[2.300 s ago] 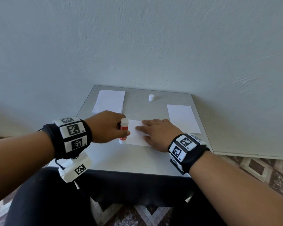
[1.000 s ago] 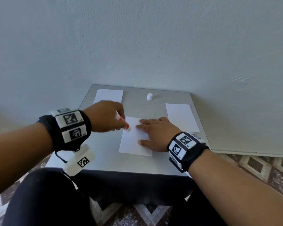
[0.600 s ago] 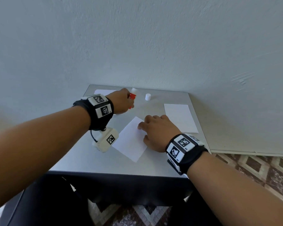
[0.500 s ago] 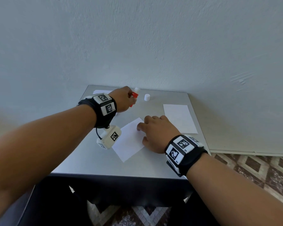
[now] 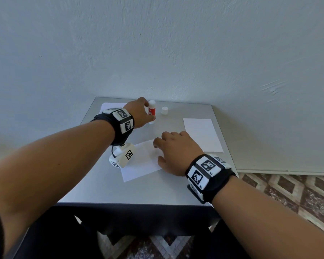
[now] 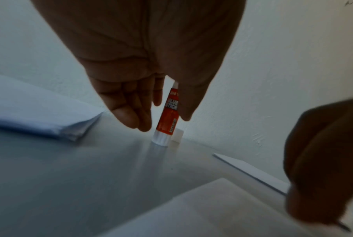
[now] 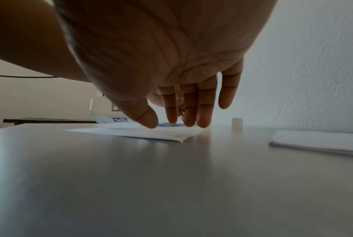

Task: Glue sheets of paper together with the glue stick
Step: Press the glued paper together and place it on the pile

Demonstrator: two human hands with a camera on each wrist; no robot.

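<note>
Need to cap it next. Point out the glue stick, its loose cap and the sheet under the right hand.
glue stick (image 5: 151, 111): head view, red label.
cap (image 5: 164, 110): head view, side wall.
sheet (image 5: 138, 166): head view, bare middle.

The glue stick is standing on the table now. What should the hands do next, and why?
Probably the left hand should let go of the glue stick, which stands upright on the table beside its cap, and take a sheet from the far-left paper stack. The right hand already rests on the middle sheet, ready for joining.
</note>
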